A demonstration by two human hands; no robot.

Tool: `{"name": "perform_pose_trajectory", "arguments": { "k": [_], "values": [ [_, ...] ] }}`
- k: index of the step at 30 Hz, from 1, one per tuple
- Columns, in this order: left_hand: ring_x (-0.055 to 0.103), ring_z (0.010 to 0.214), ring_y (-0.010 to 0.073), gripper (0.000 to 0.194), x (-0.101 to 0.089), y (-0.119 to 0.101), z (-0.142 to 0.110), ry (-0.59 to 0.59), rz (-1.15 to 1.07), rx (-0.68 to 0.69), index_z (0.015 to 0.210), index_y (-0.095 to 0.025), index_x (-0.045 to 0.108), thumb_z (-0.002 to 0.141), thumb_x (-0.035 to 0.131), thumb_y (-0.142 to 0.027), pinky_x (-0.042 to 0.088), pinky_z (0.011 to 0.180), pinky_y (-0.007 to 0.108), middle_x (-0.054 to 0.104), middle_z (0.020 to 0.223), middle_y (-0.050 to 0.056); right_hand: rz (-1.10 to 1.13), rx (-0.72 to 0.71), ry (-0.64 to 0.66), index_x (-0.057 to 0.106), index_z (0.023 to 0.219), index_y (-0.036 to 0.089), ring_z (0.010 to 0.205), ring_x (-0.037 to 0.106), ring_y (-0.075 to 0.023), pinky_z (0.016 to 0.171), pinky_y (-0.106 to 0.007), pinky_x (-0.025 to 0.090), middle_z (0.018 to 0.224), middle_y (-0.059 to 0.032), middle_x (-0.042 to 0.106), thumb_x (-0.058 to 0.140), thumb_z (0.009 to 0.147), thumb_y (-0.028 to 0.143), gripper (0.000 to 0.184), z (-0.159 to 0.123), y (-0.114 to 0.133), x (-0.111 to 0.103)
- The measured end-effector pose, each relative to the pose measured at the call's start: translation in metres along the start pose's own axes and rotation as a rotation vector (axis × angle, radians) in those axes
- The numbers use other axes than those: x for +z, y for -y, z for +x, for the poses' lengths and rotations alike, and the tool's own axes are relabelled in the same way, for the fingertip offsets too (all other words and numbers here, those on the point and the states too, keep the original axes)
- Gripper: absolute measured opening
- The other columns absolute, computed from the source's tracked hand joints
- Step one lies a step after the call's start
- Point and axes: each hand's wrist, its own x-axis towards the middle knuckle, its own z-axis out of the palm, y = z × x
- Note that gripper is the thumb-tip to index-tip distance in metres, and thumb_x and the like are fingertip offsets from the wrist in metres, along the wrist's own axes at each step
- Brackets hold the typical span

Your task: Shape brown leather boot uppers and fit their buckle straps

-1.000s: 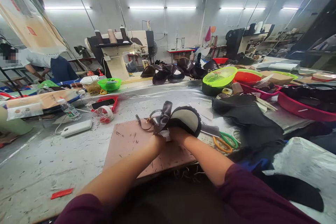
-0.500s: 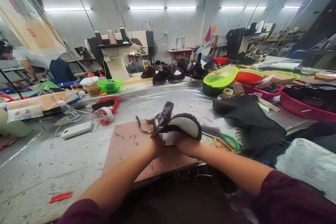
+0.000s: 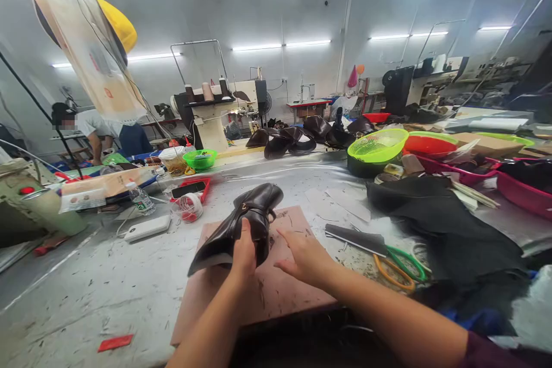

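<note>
A dark brown leather shoe upper (image 3: pixel 254 202) with a strap and a small gold-coloured buckle is tilted over the pinkish-brown board (image 3: pixel 284 293). My left hand (image 3: pixel 244 250) grips it near the middle, thumb on the leather and the other fingers hidden behind. Just right of the upper, my right hand (image 3: pixel 302 256) is apart from it with thumb and fingers spread, holding nothing. Scissors (image 3: pixel 394 264) with one green and one orange handle lie to the right, their blades under or inside a black strip (image 3: pixel 356 238).
Black material (image 3: pixel 448 224) spreads over the right side. Behind it stand a yellow-green basket (image 3: pixel 379 146) and pink trays. More brown uppers (image 3: pixel 293 141) lie near a sewing machine (image 3: pixel 211 126). At left are a white power bank (image 3: pixel 147 229), a bottle (image 3: pixel 140 198) and a red tray (image 3: pixel 202 191).
The upper has been turned over, from its pale lining and dark underside to its outer leather, and shifted left. My right hand has let go of it. The camera view has shifted.
</note>
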Motion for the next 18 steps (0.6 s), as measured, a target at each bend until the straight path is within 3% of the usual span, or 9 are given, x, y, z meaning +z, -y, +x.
{"name": "perform_pose_trajectory", "arguments": {
  "k": [1,3,6,10,13,15,18],
  "values": [
    [0.063,0.086,0.0234,0.04,-0.001,-0.006,-0.006,-0.029,-0.128,-0.041,0.088,-0.012,0.063,0.086,0.038,-0.043,0.05,0.074,0.034,0.067,0.084,0.012,0.048,0.059,-0.029,0.032,0.131,0.014,0.099,0.057,-0.0281,0.075,-0.041,0.048,0.116,-0.0167,0.055,0.057,0.074,0.036,0.066,0.0,-0.001,0.006],
    [0.064,0.084,0.0207,0.028,-0.003,-0.02,-0.02,-0.048,-0.49,-0.144,0.088,-0.013,0.064,0.084,0.047,-0.035,0.051,0.073,0.03,0.068,0.086,0.009,0.098,0.042,-0.116,0.006,0.14,0.014,0.115,0.046,-0.0297,0.084,-0.044,0.047,0.133,-0.0188,0.039,0.059,0.072,0.035,0.089,0.003,0.002,0.016],
    [0.065,0.079,0.0171,0.014,-0.004,-0.039,-0.037,-0.014,-0.929,-0.297,0.085,-0.014,0.066,0.079,0.054,-0.019,0.053,0.07,0.024,0.069,0.085,0.006,-0.001,-0.074,-0.31,-0.006,0.14,0.011,0.121,0.038,-0.032,0.089,-0.047,0.044,0.136,-0.0219,0.033,0.053,0.076,0.023,0.088,0.01,0.009,0.022],
    [0.065,0.082,0.0159,0.018,-0.009,-0.048,-0.047,0.005,-1.054,-0.371,0.089,-0.016,0.066,0.078,0.053,-0.012,0.053,0.068,0.022,0.07,0.089,0.005,-0.164,-0.142,-0.486,0.004,0.141,0.013,0.108,0.051,-0.0307,0.082,-0.048,0.047,0.129,-0.0209,0.044,0.037,0.079,0.008,0.071,0.016,0.006,0.017],
    [0.064,0.089,0.0177,0.019,-0.012,-0.046,-0.049,0.065,-1.08,-0.359,0.091,-0.019,0.067,0.081,0.051,-0.019,0.053,0.074,0.026,0.069,0.092,0.005,-0.22,-0.217,-0.48,0.03,0.135,0.022,0.104,0.054,-0.0304,0.078,-0.047,0.05,0.13,-0.0183,0.044,0.038,0.081,0.01,0.057,0.017,0.001,0.013],
    [0.06,0.099,0.02,0.022,-0.014,-0.041,-0.048,0.155,-1.097,-0.314,0.092,-0.019,0.068,0.082,0.049,-0.025,0.05,0.084,0.031,0.068,0.097,0.005,-0.231,-0.222,-0.463,0.044,0.127,0.023,0.102,0.056,-0.0299,0.077,-0.045,0.051,0.129,-0.0174,0.046,0.041,0.081,0.013,0.047,0.016,0.001,0.013],
    [0.049,0.114,0.02,0.028,-0.017,-0.033,-0.044,0.338,-1.119,-0.208,0.092,-0.022,0.069,0.083,0.046,-0.035,0.039,0.098,0.033,0.066,0.105,0.004,-0.2,-0.205,-0.48,0.046,0.125,0.022,0.104,0.055,-0.027,0.078,-0.042,0.051,0.126,-0.0163,0.049,0.039,0.082,0.01,0.046,0.014,0.005,0.018]
  ]
}}
